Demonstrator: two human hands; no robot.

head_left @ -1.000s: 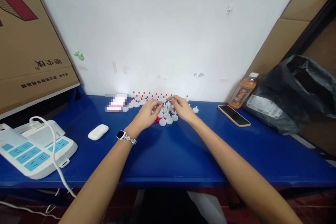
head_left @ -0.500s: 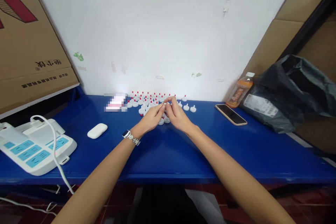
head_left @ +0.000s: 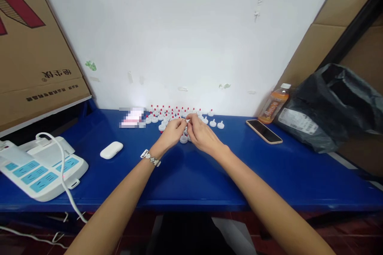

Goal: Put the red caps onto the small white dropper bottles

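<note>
On the blue table point(head_left: 191, 179), past the white power strip point(head_left: 64, 183) and the small white case point(head_left: 111, 150), both at left, the left hand point(head_left: 172, 132) and right hand point(head_left: 201, 132) come close together, fingers pinched narrow; whether either holds a piece I cannot tell, since the fingers hide it. White nozzle caps point(head_left: 183, 139) sit partly hidden beneath them, with more just to the right, and beyond, red-tipped caps point(head_left: 154, 118) stand clustered near the wall point(head_left: 191, 40).
</note>
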